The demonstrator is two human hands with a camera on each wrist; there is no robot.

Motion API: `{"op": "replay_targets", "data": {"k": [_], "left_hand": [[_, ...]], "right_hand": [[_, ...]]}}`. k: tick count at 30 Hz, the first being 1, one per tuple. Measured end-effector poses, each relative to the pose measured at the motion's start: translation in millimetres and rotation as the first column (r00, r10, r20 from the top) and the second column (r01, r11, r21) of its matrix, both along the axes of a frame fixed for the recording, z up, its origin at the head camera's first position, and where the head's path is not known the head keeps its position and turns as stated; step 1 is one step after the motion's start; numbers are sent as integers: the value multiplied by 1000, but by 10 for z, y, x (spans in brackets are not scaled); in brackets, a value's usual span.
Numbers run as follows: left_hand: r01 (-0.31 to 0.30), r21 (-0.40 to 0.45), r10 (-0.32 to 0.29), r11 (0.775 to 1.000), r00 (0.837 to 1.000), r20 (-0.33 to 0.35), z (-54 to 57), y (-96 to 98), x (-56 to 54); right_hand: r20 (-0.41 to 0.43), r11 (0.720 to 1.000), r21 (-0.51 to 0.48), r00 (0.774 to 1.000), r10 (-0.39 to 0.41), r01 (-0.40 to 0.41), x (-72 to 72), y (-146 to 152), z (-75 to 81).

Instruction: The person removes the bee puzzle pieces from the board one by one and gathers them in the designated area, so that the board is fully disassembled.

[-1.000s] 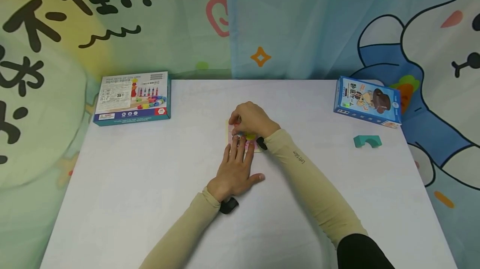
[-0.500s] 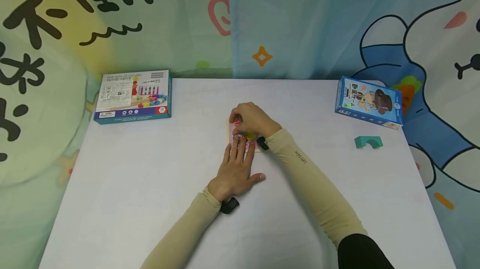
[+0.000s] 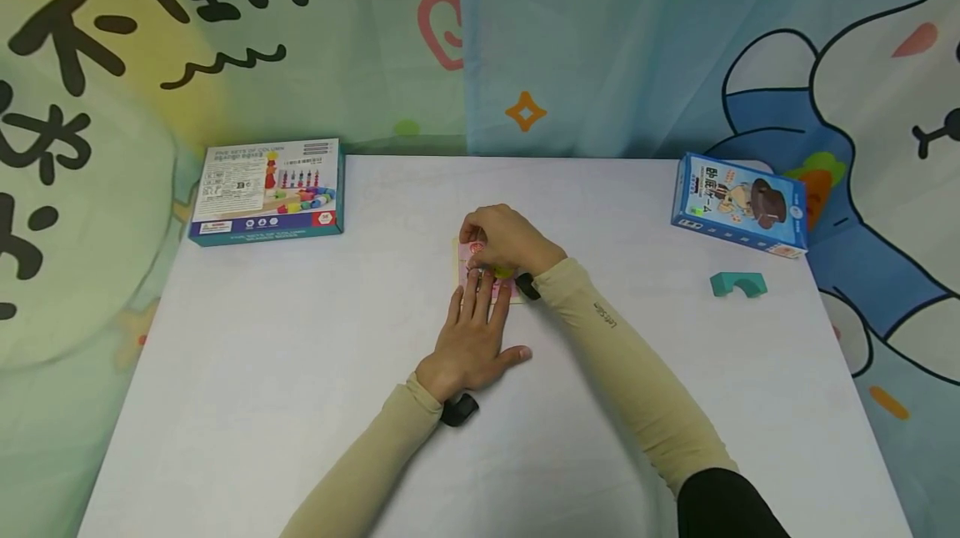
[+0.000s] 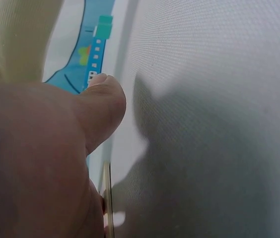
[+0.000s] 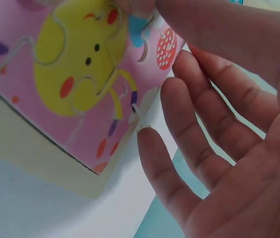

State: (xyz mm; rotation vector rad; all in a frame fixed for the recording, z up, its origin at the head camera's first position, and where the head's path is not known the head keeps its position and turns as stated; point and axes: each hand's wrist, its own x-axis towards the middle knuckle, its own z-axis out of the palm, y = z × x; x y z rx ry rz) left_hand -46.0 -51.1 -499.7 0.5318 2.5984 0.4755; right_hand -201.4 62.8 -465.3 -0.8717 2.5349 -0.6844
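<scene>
A pink jigsaw puzzle board (image 5: 55, 131) with a yellow cartoon figure (image 5: 78, 62) lies in the middle of the table, partly covered by both hands. My left hand (image 3: 467, 346) rests palm down, its straight fingers over the board's near part and its thumb spread aside. In the left wrist view that thumb (image 4: 103, 106) shows beside the board's thin edge (image 4: 108, 198). From the far side my right hand (image 3: 506, 238) arches over the board, thumb touching it near a red dotted shape (image 5: 166, 48). The right hand's other fingers are loosely bent, fingertips right at the board's edge.
A teal-sided game box (image 3: 266, 192) lies at the back left. At the back right is a blue box (image 3: 738, 204), with a teal arch block (image 3: 738, 284) in front of it. Printed cloth (image 3: 570, 46) hangs behind the white table (image 3: 300, 354).
The head view has shifted very slightly. Both hands keep nearly the same places on the puzzle board, and a little more of its red dotted shape shows beside the right thumb.
</scene>
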Motion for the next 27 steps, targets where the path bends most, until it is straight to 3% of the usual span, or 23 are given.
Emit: {"op": "replay_targets", "data": {"k": [10,19,27], "left_hand": [[-3,-4,3,1000,1000,-19,46,3,5],[-5,10,5,1000,1000,-23,45,26,87],[-15,-6,15,1000,999,-48,51,47,54]], "right_hand": [[3,997,-71,1000,6,-6,-5,47,-52],[-16,999,-40,1000,-4,3,92,70,-107],[-85,999,-36,996,-23,20,98,71,-101]]}}
